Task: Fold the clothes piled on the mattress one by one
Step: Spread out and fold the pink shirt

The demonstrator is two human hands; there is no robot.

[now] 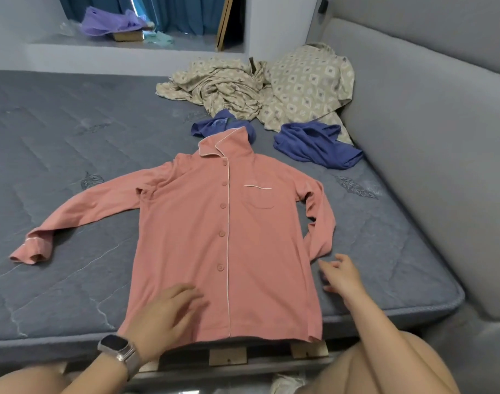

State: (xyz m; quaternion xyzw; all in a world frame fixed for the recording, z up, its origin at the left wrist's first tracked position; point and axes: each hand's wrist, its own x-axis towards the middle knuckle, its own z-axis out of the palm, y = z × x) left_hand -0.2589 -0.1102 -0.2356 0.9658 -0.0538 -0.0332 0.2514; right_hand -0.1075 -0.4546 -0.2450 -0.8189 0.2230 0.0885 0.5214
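Knees: bare legs (390, 371) fill the bottom edge, closest to the lens, at the foot of the bed.
Left hand: left hand (163, 317) lies on the lower hem area of the shirt, fingers spread and fairly straight, gripping nothing; a smartwatch (116, 348) with a metal band sits on its wrist.
Right hand: right hand (341, 273) is beside the shirt's right edge, near the cuff of the folded-in sleeve, fingers loosely parted and holding nothing; whether it touches the mattress I cannot tell.
Shirt: pink button-up pyjama shirt (228, 237) is spread flat, front up, collar pointing away, with white piping and a chest pocket; one sleeve stretches out toward the left of the view, the other bends down along the body.
Mattress: grey-blue quilted mattress (58, 155), bare, with stitched leaf motifs; wooden slats (228, 356) show under its near edge.
Pile: two crumpled blue garments (314, 147) lie beyond the collar, one touching it; behind them a beige diamond-patterned bedsheet (223, 83) lies in a heap beside a matching pillow (308, 81).
Room: padded grey headboard panel (430, 137) runs along the right side; a white ledge (101, 49) at the far end carries purple cloth (109, 22) before teal curtains (183, 12).
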